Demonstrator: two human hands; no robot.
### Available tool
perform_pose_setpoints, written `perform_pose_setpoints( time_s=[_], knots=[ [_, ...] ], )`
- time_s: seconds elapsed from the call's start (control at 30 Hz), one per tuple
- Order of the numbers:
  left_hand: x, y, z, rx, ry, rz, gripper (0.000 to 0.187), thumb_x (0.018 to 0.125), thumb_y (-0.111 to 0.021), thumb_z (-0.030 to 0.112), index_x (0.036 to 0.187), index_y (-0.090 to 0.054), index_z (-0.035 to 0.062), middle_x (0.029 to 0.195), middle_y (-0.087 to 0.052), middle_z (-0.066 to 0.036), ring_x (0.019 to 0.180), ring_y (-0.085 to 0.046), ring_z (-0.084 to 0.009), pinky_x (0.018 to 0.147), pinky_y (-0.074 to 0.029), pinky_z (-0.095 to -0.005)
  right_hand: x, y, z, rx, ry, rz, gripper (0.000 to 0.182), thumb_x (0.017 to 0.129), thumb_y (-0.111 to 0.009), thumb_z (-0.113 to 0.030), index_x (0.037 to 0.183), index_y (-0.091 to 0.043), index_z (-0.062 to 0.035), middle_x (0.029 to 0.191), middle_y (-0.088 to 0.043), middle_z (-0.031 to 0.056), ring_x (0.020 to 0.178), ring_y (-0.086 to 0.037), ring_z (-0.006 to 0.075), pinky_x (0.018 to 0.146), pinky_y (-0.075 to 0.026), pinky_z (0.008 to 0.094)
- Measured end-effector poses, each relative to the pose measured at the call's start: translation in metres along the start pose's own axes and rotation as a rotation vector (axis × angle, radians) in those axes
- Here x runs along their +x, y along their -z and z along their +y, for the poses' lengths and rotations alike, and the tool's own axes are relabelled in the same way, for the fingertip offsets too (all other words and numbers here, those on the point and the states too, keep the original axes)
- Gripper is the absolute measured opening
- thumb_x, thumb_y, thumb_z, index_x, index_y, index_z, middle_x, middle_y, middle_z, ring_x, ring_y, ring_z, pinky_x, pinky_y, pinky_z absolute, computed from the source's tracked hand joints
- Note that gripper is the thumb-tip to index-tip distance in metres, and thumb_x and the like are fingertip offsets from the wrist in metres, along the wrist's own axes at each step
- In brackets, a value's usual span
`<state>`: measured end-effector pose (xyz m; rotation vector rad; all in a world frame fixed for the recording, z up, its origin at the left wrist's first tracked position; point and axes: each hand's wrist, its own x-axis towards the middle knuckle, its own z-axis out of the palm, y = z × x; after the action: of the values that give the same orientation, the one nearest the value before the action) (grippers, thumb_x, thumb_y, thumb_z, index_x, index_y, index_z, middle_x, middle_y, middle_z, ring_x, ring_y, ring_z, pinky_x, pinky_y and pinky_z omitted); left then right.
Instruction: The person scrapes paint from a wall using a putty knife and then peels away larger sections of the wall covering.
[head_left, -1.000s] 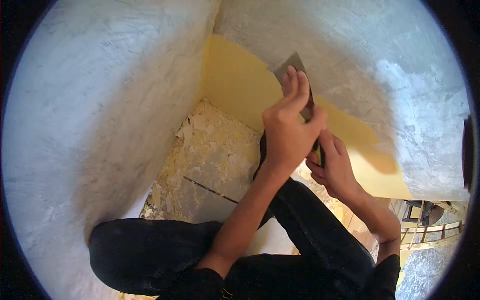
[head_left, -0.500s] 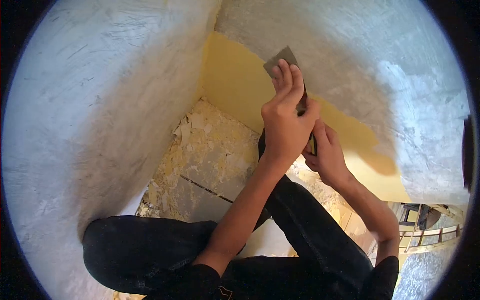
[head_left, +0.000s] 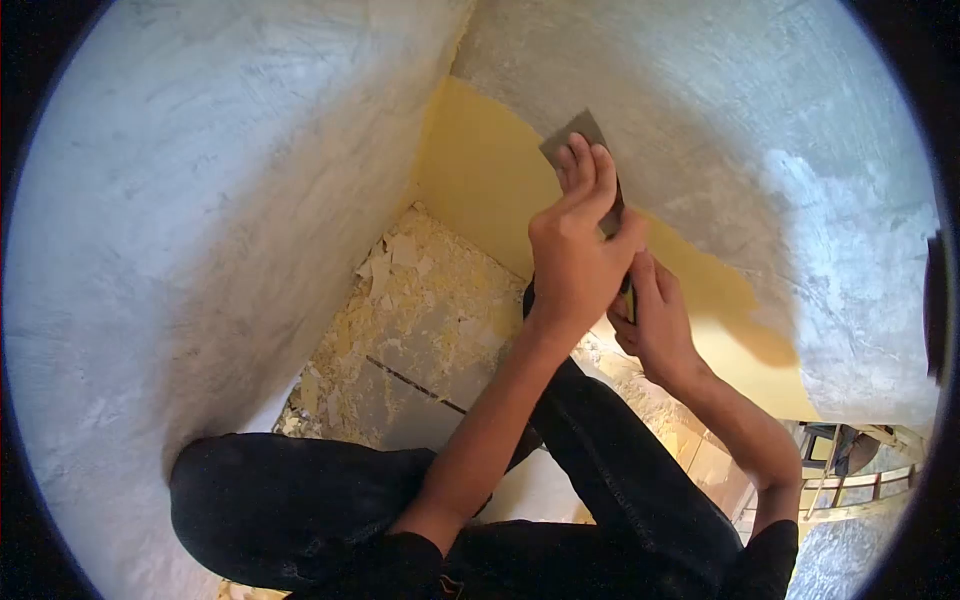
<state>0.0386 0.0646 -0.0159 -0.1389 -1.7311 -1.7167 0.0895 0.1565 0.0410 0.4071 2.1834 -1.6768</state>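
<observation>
A scraper (head_left: 577,129) with a broad, flat metal blade and a dark handle is tilted up against the right wall. My right hand (head_left: 655,325) is closed around its handle. Higher up, my left hand (head_left: 575,245) presses on the scraper, its fingers lying along the blade and its thumb by the handle. The blade's front edge meets the wall near where a yellow strip (head_left: 490,150) borders the bare grey surface (head_left: 680,120). Part of the handle is hidden by my hands.
A scraped grey wall (head_left: 230,190) rises on the left and joins the right wall in a corner. Peeled yellow flakes (head_left: 400,265) litter the tiled floor (head_left: 440,350). My bent legs (head_left: 290,500) frame the floor below. A wooden ladder-like frame (head_left: 860,490) lies at the lower right.
The whole view has shifted slightly, so walls, hands and scraper appear a little lower and farther right. Both hands keep the same hold, and the yellow strip looks unchanged.
</observation>
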Motion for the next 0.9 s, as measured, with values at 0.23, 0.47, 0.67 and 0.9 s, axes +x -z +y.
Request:
perform_pose_setpoints(
  time_s=[0.23, 0.47, 0.67, 0.9],
  knots=[
    [-0.001, 0.003, 0.007, -0.034, 0.041, -0.023, 0.056, 0.074, -0.067, 0.002, 0.128, -0.055, -0.0055, 0.133, -0.049, -0.031, 0.128, -0.047, -0.0366, 0.102, -0.043, -0.0384, -0.010, 0.005, -0.008, -0.054, 0.002, -0.003, 0.045, 0.105, -0.034, -0.043, 0.094, -0.053, -0.0036, 0.059, -0.043, -0.0023, 0.042, -0.034, 0.0058, 0.039, -0.028, 0.0222],
    [0.003, 0.005, 0.007, -0.066, 0.040, -0.027, 0.056, 0.074, -0.067, 0.001, 0.129, -0.055, -0.0052, 0.135, -0.047, -0.030, 0.129, -0.045, -0.0366, 0.104, -0.041, -0.0381, -0.015, -0.003, -0.012, -0.025, 0.060, 0.012, 0.043, 0.105, -0.035, -0.039, 0.099, -0.055, -0.0010, 0.062, -0.046, -0.0022, 0.046, -0.035, 0.0056, 0.041, -0.029, 0.0233],
    [0.000, 0.003, -0.008, -0.062, 0.042, 0.050, 0.056, 0.076, -0.065, -0.002, 0.130, -0.054, -0.0041, 0.136, -0.047, -0.029, 0.131, -0.045, -0.0332, 0.106, -0.039, -0.0368, 0.001, -0.008, 0.007, -0.238, 0.225, 0.071, 0.045, 0.105, -0.035, -0.040, 0.100, -0.055, -0.0002, 0.064, -0.047, -0.0019, 0.049, -0.038, 0.0060, 0.044, -0.031, 0.0239],
    [0.001, 0.004, -0.005, -0.053, 0.065, -0.017, 0.054, 0.075, -0.066, -0.001, 0.128, -0.055, -0.0044, 0.135, -0.047, -0.030, 0.130, -0.045, -0.0334, 0.105, -0.040, -0.0375, -0.001, -0.007, -0.001, -0.103, 0.093, 0.021, 0.044, 0.105, -0.035, -0.040, 0.099, -0.055, -0.0010, 0.063, -0.045, -0.0024, 0.050, -0.037, 0.0055, 0.044, -0.030, 0.0238]
  ],
)
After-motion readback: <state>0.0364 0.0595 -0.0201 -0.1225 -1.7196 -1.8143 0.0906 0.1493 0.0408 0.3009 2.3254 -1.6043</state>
